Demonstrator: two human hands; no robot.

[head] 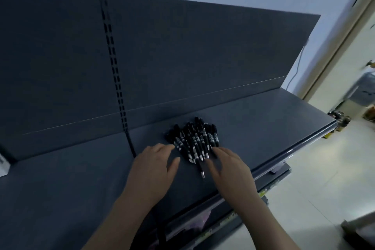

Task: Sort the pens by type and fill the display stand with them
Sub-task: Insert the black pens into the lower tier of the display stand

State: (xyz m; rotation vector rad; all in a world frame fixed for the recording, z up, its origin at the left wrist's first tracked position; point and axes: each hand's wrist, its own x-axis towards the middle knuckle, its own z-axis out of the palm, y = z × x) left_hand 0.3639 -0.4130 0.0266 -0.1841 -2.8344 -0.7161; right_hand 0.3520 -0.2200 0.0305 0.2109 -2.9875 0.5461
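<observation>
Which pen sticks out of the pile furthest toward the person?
The lone black pen with its silver tip between the left hand and right hand; it juts past the near edge of the pile, where the other tips end.

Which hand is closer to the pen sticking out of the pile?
Right. The right hand sits just beside the pen; the left hand rests farther off on its other side.

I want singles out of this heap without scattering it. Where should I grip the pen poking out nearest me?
Probably pinch the protruding pen by its free tip end, coming from the near side with the right hand, which lies beside it. That end lies bare on the shelf; the rest is buried in the pile, so draw it out lengthwise.
</observation>
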